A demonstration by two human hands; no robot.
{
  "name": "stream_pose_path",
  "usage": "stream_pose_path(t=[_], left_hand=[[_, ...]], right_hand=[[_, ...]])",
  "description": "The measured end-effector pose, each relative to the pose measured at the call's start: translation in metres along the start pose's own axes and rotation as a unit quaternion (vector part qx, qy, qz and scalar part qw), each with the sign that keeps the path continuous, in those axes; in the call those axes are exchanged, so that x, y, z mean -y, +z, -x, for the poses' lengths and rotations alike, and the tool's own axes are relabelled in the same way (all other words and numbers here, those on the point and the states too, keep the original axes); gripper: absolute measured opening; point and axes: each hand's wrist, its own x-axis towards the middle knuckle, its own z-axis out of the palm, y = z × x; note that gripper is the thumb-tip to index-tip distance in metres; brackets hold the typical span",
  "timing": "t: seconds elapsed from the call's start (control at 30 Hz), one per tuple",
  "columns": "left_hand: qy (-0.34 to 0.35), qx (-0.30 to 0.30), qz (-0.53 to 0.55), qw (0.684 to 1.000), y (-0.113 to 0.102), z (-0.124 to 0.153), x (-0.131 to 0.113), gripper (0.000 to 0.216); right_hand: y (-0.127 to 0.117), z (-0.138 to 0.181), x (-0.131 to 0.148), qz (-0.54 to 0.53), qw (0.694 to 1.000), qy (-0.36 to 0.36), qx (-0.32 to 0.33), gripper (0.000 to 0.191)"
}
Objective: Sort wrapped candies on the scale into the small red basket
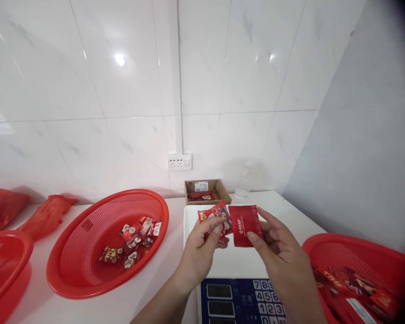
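Two small packets are held in the two hands, above a white scale plate (236,265).
The left hand (202,245) grasps a patterned packet (214,218) between thumb and fingers, and the right hand (279,249) pinches a plain red packet (243,226) just beside it. To the left stands a round red basket (59,280), in which several small packets (134,243), red, brown and white, lie on the bottom, mostly at its right part. At the right side, another red basket (337,239) contains many wrappers (361,288), mainly red. Behind the plate, a cardboard box (223,192) has red packaging (201,196) inside; near it stands a transparent bottle (243,184), whose content I cannot tell.
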Motion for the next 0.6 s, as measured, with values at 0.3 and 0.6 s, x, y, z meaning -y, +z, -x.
stream_pose_path(t=[0.3, 0.6], left_hand=[[0.044, 0.024, -0.073, 0.996, -0.001, 0.004, -0.009, 0.024], [0.093, 0.022, -0.124, 0.988, -0.002, 0.005, -0.014, 0.020]], right_hand=[[0.008, 0.002, 0.006, 0.026, 0.996, 0.044, 0.070, 0.037], [0.014, 0.008, 0.007, 0.125, 0.989, 0.016, 0.079, 0.030]])
